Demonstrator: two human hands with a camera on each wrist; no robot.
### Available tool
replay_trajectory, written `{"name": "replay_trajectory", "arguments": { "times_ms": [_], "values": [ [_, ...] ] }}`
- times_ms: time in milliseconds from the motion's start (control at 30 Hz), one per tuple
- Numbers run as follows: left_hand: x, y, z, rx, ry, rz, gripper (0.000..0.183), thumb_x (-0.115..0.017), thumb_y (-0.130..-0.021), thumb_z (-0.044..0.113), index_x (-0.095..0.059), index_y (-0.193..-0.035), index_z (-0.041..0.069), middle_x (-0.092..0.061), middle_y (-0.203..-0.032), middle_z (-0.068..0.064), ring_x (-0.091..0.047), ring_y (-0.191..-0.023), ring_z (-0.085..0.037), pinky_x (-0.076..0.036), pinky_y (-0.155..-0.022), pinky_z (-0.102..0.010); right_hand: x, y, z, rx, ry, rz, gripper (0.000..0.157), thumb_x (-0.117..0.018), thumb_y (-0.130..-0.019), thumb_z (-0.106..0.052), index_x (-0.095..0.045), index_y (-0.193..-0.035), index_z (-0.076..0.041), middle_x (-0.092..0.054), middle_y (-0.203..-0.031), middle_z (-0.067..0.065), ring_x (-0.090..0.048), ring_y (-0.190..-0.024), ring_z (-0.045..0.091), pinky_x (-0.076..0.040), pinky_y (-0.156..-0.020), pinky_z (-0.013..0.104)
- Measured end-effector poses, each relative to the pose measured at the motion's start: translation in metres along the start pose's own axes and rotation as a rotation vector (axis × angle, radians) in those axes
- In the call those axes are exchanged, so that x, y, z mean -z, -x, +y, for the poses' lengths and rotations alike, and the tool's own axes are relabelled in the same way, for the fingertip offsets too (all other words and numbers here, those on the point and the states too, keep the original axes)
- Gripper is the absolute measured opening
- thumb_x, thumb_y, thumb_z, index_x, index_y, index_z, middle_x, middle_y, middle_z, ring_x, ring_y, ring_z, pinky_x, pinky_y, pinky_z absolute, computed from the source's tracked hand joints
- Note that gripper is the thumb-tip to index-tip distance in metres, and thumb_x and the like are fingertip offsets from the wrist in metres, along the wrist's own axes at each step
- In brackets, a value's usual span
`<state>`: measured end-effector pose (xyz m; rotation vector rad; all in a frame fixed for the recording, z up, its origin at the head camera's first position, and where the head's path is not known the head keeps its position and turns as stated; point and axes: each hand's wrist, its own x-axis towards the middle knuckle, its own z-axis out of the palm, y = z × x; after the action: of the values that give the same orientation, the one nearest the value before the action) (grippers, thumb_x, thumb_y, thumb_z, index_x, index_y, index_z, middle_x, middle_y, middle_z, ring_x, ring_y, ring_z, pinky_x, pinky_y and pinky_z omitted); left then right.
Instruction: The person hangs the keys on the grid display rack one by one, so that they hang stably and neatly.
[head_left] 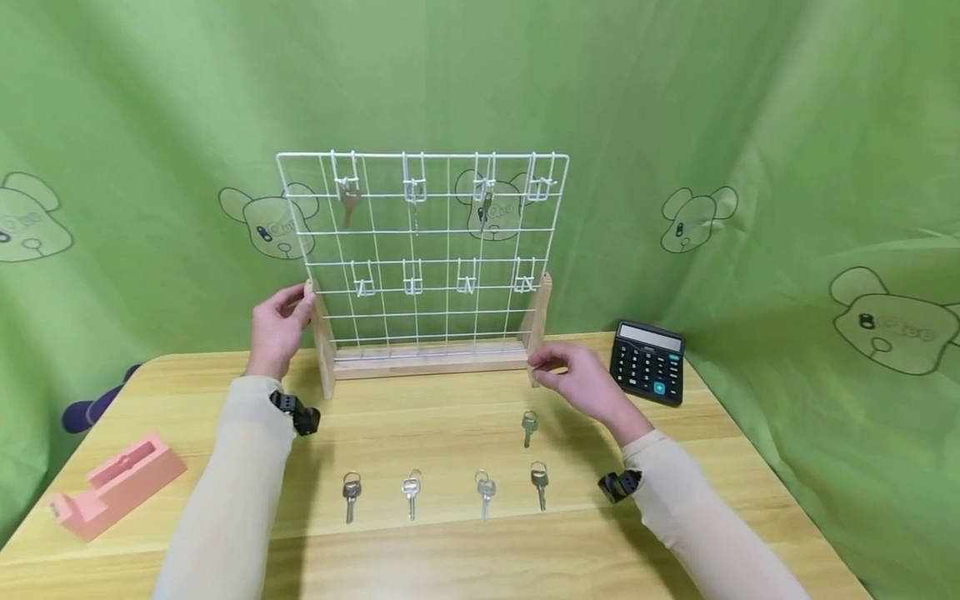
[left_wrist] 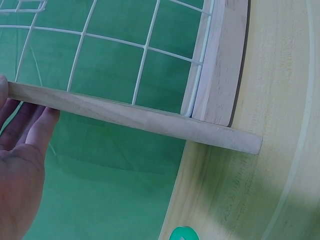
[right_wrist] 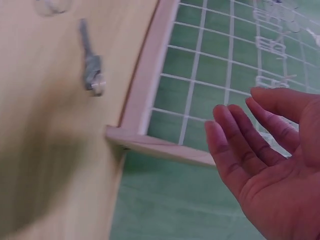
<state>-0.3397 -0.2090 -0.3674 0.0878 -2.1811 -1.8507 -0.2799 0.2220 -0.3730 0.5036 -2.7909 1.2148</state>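
A white wire grid rack (head_left: 447, 261) stands upright in a wooden base (head_left: 431, 365) at the table's back. My left hand (head_left: 276, 331) pinches the top of the rack's left wooden post (left_wrist: 135, 117), thumb on one face and fingers on the other. Beside the right post (head_left: 538, 321) is my right hand (head_left: 576, 377), its fingers loosely bent around nothing; whether they touch the post I cannot tell. Hooks hang in two rows on the grid. Three in the upper row bear keys: a brownish key (head_left: 348, 206), a thin key (head_left: 415, 212) and a dark key (head_left: 487, 208).
Several keys with rings lie in front of the rack, among them one (head_left: 529, 428) set behind the row and one (head_left: 351, 497) at its left. A black calculator (head_left: 648, 364) lies at the right, a pink tape dispenser (head_left: 118, 487) at the left. Green curtain surrounds the table.
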Motion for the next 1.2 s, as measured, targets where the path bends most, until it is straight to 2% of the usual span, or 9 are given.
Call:
{"name": "replay_trajectory", "arguments": {
  "times_ms": [133, 267, 400, 500, 633, 933, 1200],
  "values": [
    [0.0, 0.001, 0.002, 0.006, 0.004, -0.008, 0.047, -0.059, -0.1, 0.025, -0.049, -0.143, 0.008, -0.05, -0.143, -0.015, -0.05, -0.127, -0.028, -0.045, -0.105, -0.033, -0.007, 0.003, 0.015, -0.016, 0.007, -0.048, 0.024, -0.068, -0.09, -0.004, -0.067, -0.114, 0.002, -0.069, -0.106, 0.012, -0.063, -0.102, 0.029, -0.053, -0.093, 0.047],
    [0.0, 0.001, 0.002, 0.008, 0.002, -0.007, 0.047, -0.058, -0.1, 0.025, -0.049, -0.143, 0.008, -0.05, -0.143, -0.015, -0.05, -0.127, -0.028, -0.045, -0.105, -0.033, -0.014, 0.005, 0.028, -0.047, 0.008, -0.098, 0.026, -0.066, -0.09, -0.001, -0.065, -0.115, 0.005, -0.067, -0.11, 0.017, -0.063, -0.102, 0.031, -0.052, -0.094, 0.048],
    [0.0, 0.0, 0.0, 0.003, -0.001, -0.006, 0.047, -0.059, -0.1, 0.024, -0.049, -0.142, 0.007, -0.05, -0.143, -0.015, -0.051, -0.127, -0.028, -0.045, -0.105, -0.033, -0.022, 0.005, 0.041, -0.045, 0.046, -0.145, 0.026, -0.064, -0.088, 0.003, -0.065, -0.113, 0.007, -0.067, -0.107, 0.019, -0.063, -0.095, 0.027, -0.055, -0.088, 0.043],
    [0.0, 0.0, -0.001, 0.001, 0.001, -0.003, 0.047, -0.059, -0.1, 0.024, -0.05, -0.142, 0.007, -0.05, -0.143, -0.015, -0.051, -0.126, -0.028, -0.046, -0.105, -0.032, -0.028, 0.005, 0.046, -0.032, 0.098, -0.173, 0.024, -0.066, -0.085, 0.004, -0.066, -0.11, 0.006, -0.068, -0.1, 0.015, -0.063, -0.089, 0.022, -0.057, -0.081, 0.038],
    [0.0, 0.001, -0.001, -0.004, 0.005, 0.0, 0.046, -0.059, -0.1, 0.023, -0.05, -0.142, 0.007, -0.05, -0.142, -0.016, -0.052, -0.126, -0.028, -0.046, -0.105, -0.032, -0.034, 0.004, 0.05, -0.024, 0.159, -0.206, 0.026, -0.069, -0.081, 0.005, -0.067, -0.107, 0.004, -0.066, -0.094, 0.011, -0.061, -0.084, 0.02, -0.057, -0.077, 0.034],
    [0.001, 0.002, 0.0, 0.001, 0.009, -0.003, 0.047, -0.059, -0.1, 0.023, -0.049, -0.142, 0.006, -0.05, -0.142, -0.016, -0.051, -0.126, -0.028, -0.046, -0.104, -0.031, -0.043, -0.003, 0.052, -0.037, 0.318, -0.23, 0.021, -0.079, -0.079, -0.005, -0.07, -0.098, -0.003, -0.065, -0.088, 0.002, -0.06, -0.082, 0.017, -0.055, -0.082, 0.038],
    [0.001, 0.002, 0.001, -0.001, 0.007, -0.007, 0.047, -0.059, -0.1, 0.024, -0.049, -0.142, 0.006, -0.05, -0.142, -0.017, -0.052, -0.125, -0.028, -0.046, -0.104, -0.032, -0.045, -0.008, 0.054, -0.056, 0.291, -0.245, 0.015, -0.077, -0.08, -0.001, -0.069, -0.092, -0.006, -0.062, -0.081, -0.001, -0.058, -0.078, 0.015, -0.054, -0.08, 0.036]
  ]
}}
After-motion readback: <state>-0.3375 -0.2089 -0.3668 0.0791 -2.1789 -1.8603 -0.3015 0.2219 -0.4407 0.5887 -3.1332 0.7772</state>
